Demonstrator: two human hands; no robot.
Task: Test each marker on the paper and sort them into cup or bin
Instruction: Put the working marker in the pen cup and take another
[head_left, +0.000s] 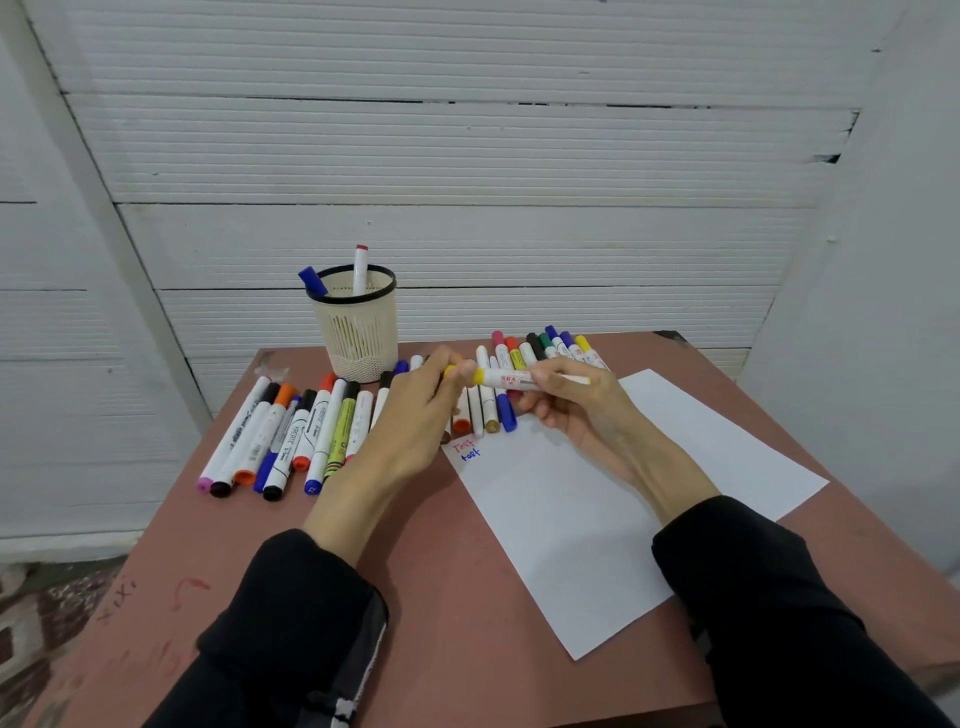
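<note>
Nearest: two black sleeves (769, 587) entering from the bottom edge, over a reddish-brown tabletop (441, 582).

White sheet of paper (623, 499) lying flat on the right half of the tabletop, corner toward the viewer. Two small handwritten words, one red and one blue (466, 450), at its far-left corner.

Above the far-left part of the sheet, both hands raised off the surface. Right hand (566, 400) curled around the barrel of a white marker with a yellow cap (511, 378), held roughly level. Left hand (421, 405) with fingertips pinched on the yellow cap (460, 372) at the marker's left end. Whether cap is seated or parting: cannot tell.

Left of the hands, a row of assorted capped markers (291, 436) lying side by side on the tabletop, caps in pink, black, orange, blue. Between and behind the hands, more markers (488, 410), partly hidden. At the far right of the table, a tight cluster of small coloured markers (545, 348).

Farthest: cream mesh pen cup with a black rim (356, 325) at the table's far edge, upright, holding a blue-capped marker (312, 281) leaning left and a white marker with a red end (360, 270). Behind it, a white panelled wall (467, 156).
</note>
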